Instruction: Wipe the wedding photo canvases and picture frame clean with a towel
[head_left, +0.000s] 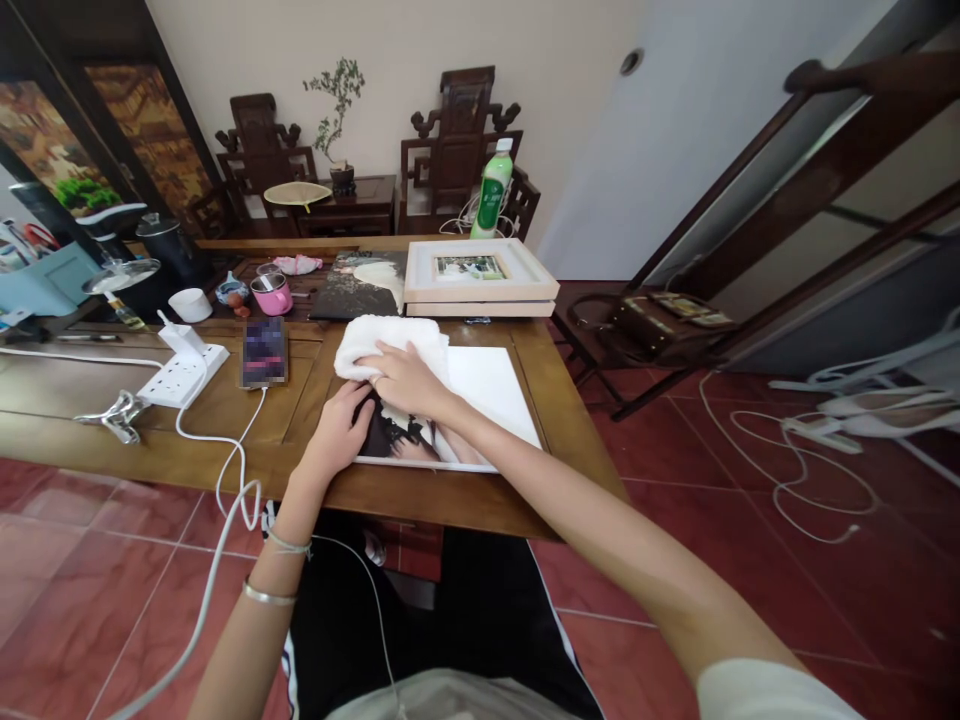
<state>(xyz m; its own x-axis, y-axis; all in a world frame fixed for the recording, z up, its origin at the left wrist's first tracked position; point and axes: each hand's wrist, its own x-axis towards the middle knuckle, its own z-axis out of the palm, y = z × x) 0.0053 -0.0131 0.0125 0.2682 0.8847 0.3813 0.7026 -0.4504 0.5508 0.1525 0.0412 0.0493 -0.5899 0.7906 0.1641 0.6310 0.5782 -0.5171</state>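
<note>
A large photo print (412, 430) with a dark left part and a white right part lies flat near the table's front edge. On its far left part is a folded white towel (397, 335). My right hand (409, 380) reaches across and grips the towel, pressing it down with the fingers partly spread. My left hand (341, 430) holds the print's left edge with curled fingers, close beside the right hand. Between the hands and under the towel, part of the print is hidden.
Behind the print are a stack of white frames (480, 295), a dark picture (349, 285) and a green bottle (491, 195). To the left lie a phone (264, 352), a power strip (184, 375) with cables, and a pink cup (271, 295). A wooden chair (645, 310) stands at right.
</note>
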